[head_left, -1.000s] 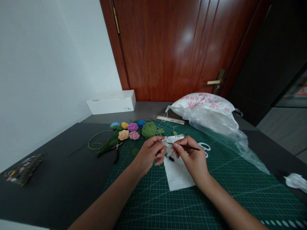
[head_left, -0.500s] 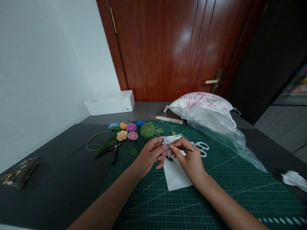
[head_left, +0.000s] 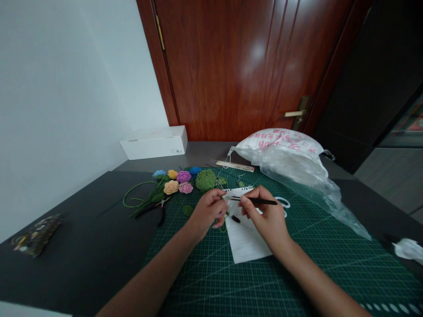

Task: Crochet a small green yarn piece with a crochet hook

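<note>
My left hand pinches a small pale crocheted piece, with a green yarn strand trailing below it. My right hand meets it from the right, its fingers shut on a slim black-handled crochet hook. The hook's tip is hidden by my fingers. Under both hands lies a white sheet of paper, and a spiral-bound notepad shows beyond my fingers. A short black object lies on the paper just below my hands.
A green yarn ball, crocheted roses and black-handled pliers lie left of a green cutting mat. White-handled scissors, a ruler and a plastic bag lie beyond. A white box stands by the wall.
The hook has swung from a downward tilt to nearly level, and my right hand has risen slightly. The left hand keeps its pinch. The whole view has shifted a little.
</note>
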